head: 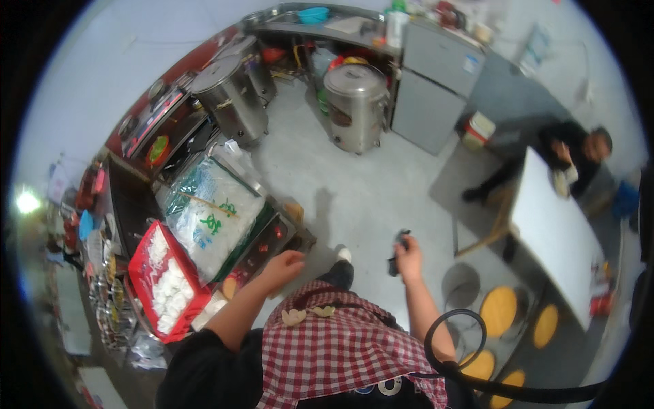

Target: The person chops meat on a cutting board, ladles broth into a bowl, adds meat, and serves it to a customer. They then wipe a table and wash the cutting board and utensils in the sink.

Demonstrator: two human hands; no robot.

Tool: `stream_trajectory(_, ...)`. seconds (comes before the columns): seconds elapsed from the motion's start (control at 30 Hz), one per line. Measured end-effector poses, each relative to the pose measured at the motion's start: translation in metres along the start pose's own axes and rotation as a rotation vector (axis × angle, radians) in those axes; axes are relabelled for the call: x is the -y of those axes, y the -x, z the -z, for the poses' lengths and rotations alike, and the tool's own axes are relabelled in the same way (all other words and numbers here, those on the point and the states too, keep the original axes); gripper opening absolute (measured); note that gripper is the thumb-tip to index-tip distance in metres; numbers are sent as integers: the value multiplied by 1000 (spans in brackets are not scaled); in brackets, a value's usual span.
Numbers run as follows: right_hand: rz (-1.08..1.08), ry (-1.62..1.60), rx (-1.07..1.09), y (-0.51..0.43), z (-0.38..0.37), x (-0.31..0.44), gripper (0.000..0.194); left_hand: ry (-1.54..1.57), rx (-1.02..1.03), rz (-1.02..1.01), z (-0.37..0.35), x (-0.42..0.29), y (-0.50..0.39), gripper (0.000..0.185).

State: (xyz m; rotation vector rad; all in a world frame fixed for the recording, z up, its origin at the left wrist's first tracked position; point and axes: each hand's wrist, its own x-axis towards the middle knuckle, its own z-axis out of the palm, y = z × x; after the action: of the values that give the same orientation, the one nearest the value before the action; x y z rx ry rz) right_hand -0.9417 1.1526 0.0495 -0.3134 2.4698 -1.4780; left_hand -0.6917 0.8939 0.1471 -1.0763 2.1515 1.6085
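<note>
My left hand (284, 268) hangs in front of my checked apron (337, 353), near the corner of a dark cabinet; its fingers are loosely curled, and I see nothing in them. Out over the floor, my right hand (409, 259) is closed around a small black object (400, 250), too blurred to name. Left of my left hand, a red plastic tray (201, 301) holds white noodles and several white, rounded pieces. Beyond it, clear plastic with green writing covers a white load (214, 220) on the cabinet.
Large lidded steel pots (355, 110) stand ahead on the floor, beside a grey refrigerator (429, 97). At the right, a person (577, 153) sits at a white table (546, 225). Round yellow stools (498, 311) stand at the lower right. A crowded counter (117, 220) runs along the left.
</note>
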Motion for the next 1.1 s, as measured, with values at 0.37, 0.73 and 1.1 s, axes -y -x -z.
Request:
stream_trajectory(0.37, 554, 204, 807, -220, -109, 215, 41, 1143, -9, 129, 88, -122, -227, 43)
stream_trajectory(0.73, 164, 370, 839, -459, -163, 159, 10, 485, -472, -227, 171, -193, -364, 46)
stream_trajectory(1.1, 724, 323, 1190, -650, -437, 387, 28, 839, -1383, 661, 222, -93, -361, 49)
